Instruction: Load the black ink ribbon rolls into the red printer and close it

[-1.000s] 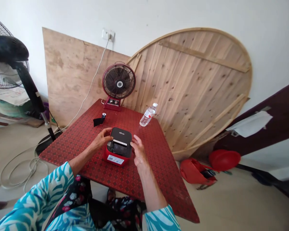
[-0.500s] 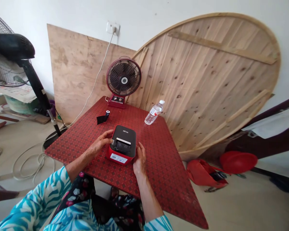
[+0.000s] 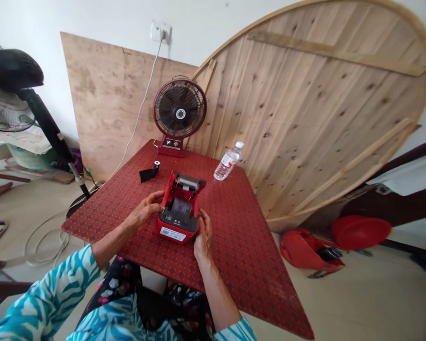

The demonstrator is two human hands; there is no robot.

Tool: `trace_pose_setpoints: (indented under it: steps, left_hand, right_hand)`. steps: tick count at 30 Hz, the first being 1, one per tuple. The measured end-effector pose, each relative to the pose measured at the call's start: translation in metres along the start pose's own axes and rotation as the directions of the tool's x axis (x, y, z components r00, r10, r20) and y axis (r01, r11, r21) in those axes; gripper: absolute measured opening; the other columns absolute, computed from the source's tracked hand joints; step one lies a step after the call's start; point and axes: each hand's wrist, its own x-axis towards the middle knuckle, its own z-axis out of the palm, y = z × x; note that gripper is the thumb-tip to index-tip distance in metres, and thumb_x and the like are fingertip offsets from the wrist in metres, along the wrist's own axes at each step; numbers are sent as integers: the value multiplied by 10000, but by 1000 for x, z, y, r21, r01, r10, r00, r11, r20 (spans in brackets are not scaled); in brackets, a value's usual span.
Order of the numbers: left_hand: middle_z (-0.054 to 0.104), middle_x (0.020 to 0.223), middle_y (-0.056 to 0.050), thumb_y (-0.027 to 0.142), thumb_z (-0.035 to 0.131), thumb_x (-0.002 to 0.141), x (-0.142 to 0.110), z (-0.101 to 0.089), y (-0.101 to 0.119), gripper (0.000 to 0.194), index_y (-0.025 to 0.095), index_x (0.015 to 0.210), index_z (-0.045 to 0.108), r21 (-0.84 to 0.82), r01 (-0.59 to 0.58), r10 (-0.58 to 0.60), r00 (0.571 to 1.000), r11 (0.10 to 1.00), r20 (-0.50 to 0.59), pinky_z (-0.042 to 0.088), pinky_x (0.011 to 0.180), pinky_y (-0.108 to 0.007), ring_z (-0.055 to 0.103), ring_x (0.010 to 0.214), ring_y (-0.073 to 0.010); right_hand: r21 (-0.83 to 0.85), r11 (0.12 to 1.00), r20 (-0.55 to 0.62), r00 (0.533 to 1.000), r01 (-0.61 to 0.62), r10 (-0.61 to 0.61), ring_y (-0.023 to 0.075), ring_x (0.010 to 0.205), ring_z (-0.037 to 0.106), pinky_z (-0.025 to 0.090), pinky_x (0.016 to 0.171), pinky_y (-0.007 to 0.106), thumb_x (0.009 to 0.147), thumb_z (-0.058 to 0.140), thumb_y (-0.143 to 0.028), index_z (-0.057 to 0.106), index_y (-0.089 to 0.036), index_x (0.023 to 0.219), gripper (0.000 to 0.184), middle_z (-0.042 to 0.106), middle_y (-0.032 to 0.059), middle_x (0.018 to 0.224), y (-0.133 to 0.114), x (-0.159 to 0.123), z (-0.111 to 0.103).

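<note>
A red and black label printer (image 3: pixel 178 232) sits on the red patterned table (image 3: pixel 241 246), its lid (image 3: pixel 189 182) raised and tilted back. Inside, rollers and a dark strip (image 3: pixel 181 207) show. My left hand (image 3: pixel 147 211) grips the printer's left side near the front, thumb and fingers against the casing. Its right side is held by my right hand (image 3: pixel 203 235), with the fingers curled along it. Beyond the printer lies a small roll (image 3: pixel 156 165) with a black strip unwound from it. A clear water bottle (image 3: pixel 228 162) stands behind and to the right.
A dark red desk fan (image 3: pixel 180 112) stands at the table's far corner, its cord running to a wall socket (image 3: pixel 161 33). A black floor fan (image 3: pixel 53 128) is at left. Wooden boards (image 3: pixel 305 118) lean on the wall. A red basin (image 3: pixel 361 232) and red dustpan (image 3: pixel 305 248) are at right.
The printer's lid has swung up and back, baring the inside. My hands remain at its two sides. The view has shifted slightly.
</note>
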Motion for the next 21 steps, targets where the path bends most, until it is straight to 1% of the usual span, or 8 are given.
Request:
trace_pose_setpoints:
  steps: [6, 7, 9, 12, 14, 16, 18, 21]
  left_hand:
    - [701, 1160, -88, 186, 625, 561, -6, 3, 8, 677, 182, 1237, 588, 60, 13, -14, 1000, 998, 11, 462, 938, -407, 630, 1085, -292]
    - [705, 1147, -91, 192, 618, 578, -8, 3, 10, 668, 176, 1244, 583, 93, 4, -5, 1000, 996, 20, 472, 922, -407, 642, 1056, -285]
    - [706, 1133, -98, 213, 600, 633, -10, 3, 16, 612, 166, 1243, 590, 242, -74, 67, 997, 967, 39, 493, 886, -404, 659, 1003, -272]
    - [690, 1157, -92, 258, 599, 712, -6, 5, 30, 410, 193, 1108, 680, 517, -258, 243, 965, 816, 97, 492, 897, -385, 641, 1039, -270]
    - [703, 1105, -71, 280, 620, 742, 4, 12, 41, 263, 230, 972, 736, 630, -333, 279, 942, 702, 188, 480, 918, -370, 636, 1041, -268]
    - [728, 989, -46, 254, 657, 730, 20, 22, 49, 175, 263, 870, 762, 707, -375, 214, 927, 600, 309, 470, 926, -363, 654, 982, -262]
    - [739, 876, -26, 170, 713, 648, 39, 35, 53, 179, 283, 778, 765, 770, -402, 121, 910, 496, 397, 465, 920, -364, 671, 922, -268]
    - [708, 693, -31, 44, 752, 503, 63, 51, 48, 250, 264, 615, 717, 837, -406, 32, 905, 367, 425, 469, 880, -402, 680, 851, -313]
  right_hand:
    - [0, 1000, 2, 1000, 24, -24, 235, 1078, 614, 443, 941, 369, 803, 576, -557, 611, -204, 1192, 527, 684, 80, 1183, 0, 0, 2]
    - [-3, 999, 8, 999, 32, -32, 237, 1090, 609, 441, 946, 371, 804, 575, -556, 615, -207, 1190, 521, 680, 80, 1195, 1, 1, 2]
    - [-22, 999, 21, 999, 43, -42, 241, 1135, 591, 428, 972, 377, 812, 572, -546, 629, -214, 1180, 499, 668, 79, 1231, 1, 1, 2]
    - [-41, 998, 37, 998, 52, -51, 242, 1152, 583, 417, 993, 380, 818, 573, -518, 647, -214, 1161, 464, 672, 76, 1226, 0, 2, 2]
    - [-46, 997, 50, 996, 69, -67, 239, 1121, 594, 426, 979, 376, 814, 581, -501, 653, -211, 1154, 452, 684, 72, 1192, -1, 2, 3]
    - [-61, 994, 61, 994, 93, -90, 236, 1100, 599, 431, 968, 373, 814, 582, -489, 662, -210, 1141, 437, 689, 68, 1167, -2, 2, 3]
    - [-77, 991, 69, 992, 112, -107, 233, 1093, 597, 430, 967, 372, 821, 570, -487, 672, -211, 1124, 422, 690, 66, 1153, -1, 3, 3]
    - [-77, 990, 73, 991, 119, -114, 227, 1081, 597, 435, 962, 369, 823, 566, -479, 677, -209, 1111, 410, 696, 64, 1126, 2, 4, 2]
